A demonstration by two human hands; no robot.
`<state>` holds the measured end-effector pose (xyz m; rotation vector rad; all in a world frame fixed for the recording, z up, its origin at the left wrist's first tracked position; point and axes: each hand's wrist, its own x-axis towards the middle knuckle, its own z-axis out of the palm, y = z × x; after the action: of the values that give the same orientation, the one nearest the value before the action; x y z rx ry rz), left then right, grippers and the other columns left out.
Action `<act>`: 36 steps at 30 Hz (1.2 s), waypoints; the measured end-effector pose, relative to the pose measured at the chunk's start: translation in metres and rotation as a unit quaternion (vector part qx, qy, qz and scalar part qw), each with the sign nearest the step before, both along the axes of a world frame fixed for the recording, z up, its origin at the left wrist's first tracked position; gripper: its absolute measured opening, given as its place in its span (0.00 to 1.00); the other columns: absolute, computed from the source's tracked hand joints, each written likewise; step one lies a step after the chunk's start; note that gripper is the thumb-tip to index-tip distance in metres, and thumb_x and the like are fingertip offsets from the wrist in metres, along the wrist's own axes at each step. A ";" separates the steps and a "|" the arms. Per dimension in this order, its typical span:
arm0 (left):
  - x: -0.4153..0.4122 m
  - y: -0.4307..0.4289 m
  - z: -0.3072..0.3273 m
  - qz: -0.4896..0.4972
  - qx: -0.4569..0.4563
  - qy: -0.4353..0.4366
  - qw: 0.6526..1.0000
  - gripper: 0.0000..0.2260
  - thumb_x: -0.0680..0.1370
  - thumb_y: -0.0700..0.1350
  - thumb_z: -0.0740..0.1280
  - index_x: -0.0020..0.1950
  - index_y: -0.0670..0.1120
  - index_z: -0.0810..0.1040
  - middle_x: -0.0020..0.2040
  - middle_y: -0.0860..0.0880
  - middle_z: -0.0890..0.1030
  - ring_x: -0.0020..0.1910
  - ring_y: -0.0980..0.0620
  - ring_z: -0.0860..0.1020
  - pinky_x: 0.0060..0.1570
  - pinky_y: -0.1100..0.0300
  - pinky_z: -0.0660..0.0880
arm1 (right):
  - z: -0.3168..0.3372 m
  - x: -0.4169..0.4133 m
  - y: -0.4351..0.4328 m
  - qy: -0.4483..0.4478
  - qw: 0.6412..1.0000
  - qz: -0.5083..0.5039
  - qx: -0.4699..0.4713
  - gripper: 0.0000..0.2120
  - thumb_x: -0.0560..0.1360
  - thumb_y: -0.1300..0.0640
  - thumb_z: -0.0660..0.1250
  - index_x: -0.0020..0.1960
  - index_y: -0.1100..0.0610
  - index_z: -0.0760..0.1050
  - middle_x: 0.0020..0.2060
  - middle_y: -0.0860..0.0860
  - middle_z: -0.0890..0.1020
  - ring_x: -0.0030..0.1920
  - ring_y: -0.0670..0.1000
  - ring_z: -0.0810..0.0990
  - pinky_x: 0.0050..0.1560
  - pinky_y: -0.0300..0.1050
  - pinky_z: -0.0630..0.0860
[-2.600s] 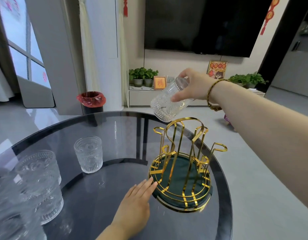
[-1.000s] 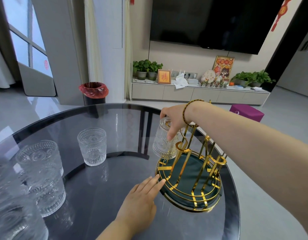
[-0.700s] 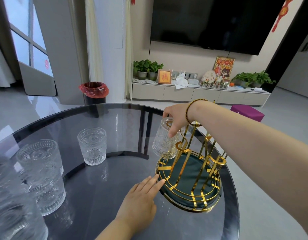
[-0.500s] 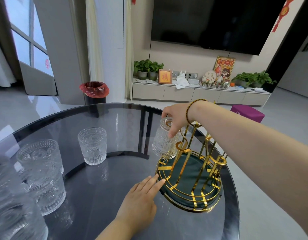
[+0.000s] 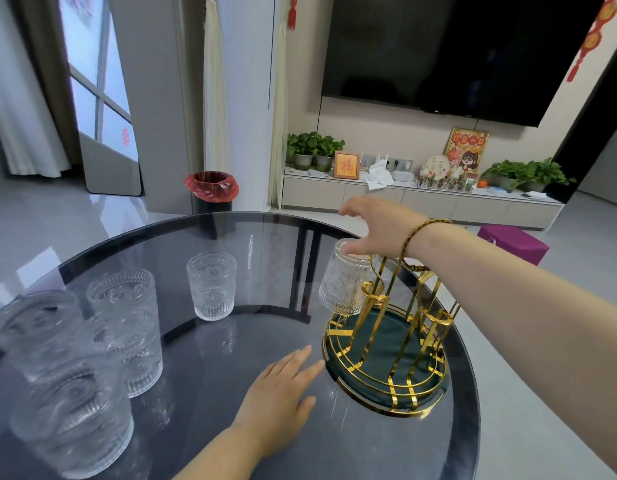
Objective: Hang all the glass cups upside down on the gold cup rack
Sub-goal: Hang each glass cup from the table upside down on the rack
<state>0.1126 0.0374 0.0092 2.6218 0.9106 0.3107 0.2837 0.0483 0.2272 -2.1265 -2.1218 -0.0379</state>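
Observation:
An embossed glass cup (image 5: 344, 284) hangs upside down on a far-left prong of the gold cup rack (image 5: 394, 393), which has a dark green base. My right hand (image 5: 376, 226) hovers just over the cup's upturned bottom with fingers spread, holding nothing. My left hand (image 5: 282, 384) lies flat on the table, fingertips close to the rack's base. One cup (image 5: 211, 285) stands upright mid-table. Two stacked cups (image 5: 127, 327) stand to the left, and more blurred cups (image 5: 61, 382) sit at the near left.
Everything rests on a round dark glass table (image 5: 251, 233); the rack sits near its right edge. Beyond it are a red-lined bin (image 5: 211, 188), a low TV cabinet (image 5: 417, 202) with plants, and a purple stool (image 5: 513, 242).
My right hand has let go of the inverted cup and opened above it; the cup stays hanging on the rack. My left hand has stayed flat on the table.

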 end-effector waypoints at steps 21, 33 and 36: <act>-0.115 -0.011 -0.014 0.232 0.040 -0.015 0.972 0.19 0.79 0.51 0.54 0.70 0.53 0.59 0.75 0.54 0.58 0.73 0.57 0.53 0.72 0.60 0.48 | -0.196 -0.132 0.038 0.520 0.847 -0.109 -0.007 0.45 0.64 0.53 0.72 0.70 0.52 0.46 0.71 0.54 0.58 0.70 0.54 0.59 0.69 0.50 0.60; -0.117 -0.014 -0.003 0.206 0.077 0.032 0.975 0.21 0.66 0.52 0.73 0.57 0.51 0.76 0.62 0.51 0.77 0.61 0.55 0.75 0.59 0.62 0.71 | -0.219 -0.143 0.119 0.437 0.889 -0.136 0.023 0.53 0.58 0.41 0.72 0.70 0.48 0.40 0.70 0.50 0.64 0.71 0.58 0.54 0.71 0.56 0.46; -0.114 -0.012 -0.004 0.201 0.111 0.041 0.972 0.21 0.53 0.52 0.80 0.44 0.50 0.82 0.46 0.52 0.85 0.46 0.55 0.83 0.36 0.57 0.80 | -0.221 -0.143 0.125 0.405 0.903 -0.140 0.041 0.55 0.57 0.40 0.72 0.70 0.48 0.38 0.71 0.51 0.61 0.72 0.52 0.52 0.69 0.56 0.35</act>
<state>-0.0018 0.0256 0.0052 2.6442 1.5184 0.4282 0.1403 0.1736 0.0057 -1.8908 -1.3030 0.6042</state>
